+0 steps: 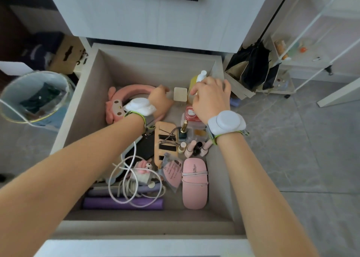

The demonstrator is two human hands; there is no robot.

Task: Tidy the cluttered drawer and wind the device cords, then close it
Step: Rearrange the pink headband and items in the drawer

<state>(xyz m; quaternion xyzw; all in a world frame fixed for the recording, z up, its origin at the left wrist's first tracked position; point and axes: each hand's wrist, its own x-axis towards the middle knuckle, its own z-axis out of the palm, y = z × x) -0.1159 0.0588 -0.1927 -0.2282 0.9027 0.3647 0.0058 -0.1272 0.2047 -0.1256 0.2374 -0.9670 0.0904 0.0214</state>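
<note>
Near edge: the drawer (91,101) stands pulled fully out, both bare forearms reaching over its front rim.
Front left corner: a loose white cord (116,193) sprawls in open loops over a purple roll (122,203), not yet wound.
Front right corner: a pink lamp (194,190) lies flat with its own thin cord already wrapped round its body.
Middle, toward the right wall: small polish bottles (195,148) stand in a short row.
Far edge: a cream square block (180,94) sits between the two hands, with a pink headband (124,92) to its left and a yellow bottle (194,81) in the far right corner.
Left hand (158,99): fingers curled just beside the block; whether it grips anything cannot be told.
Right hand (211,97): knuckles up over the yellow bottle, fingers bent down; its hold is hidden.
Step in hand: by the look of it, sorting the far-edge items.
Doing it well: stand tall items against the far wall first. Lift the cord free of the clutter before coiling it in even loops, and keep it below the rim so the drawer can shut.
</note>
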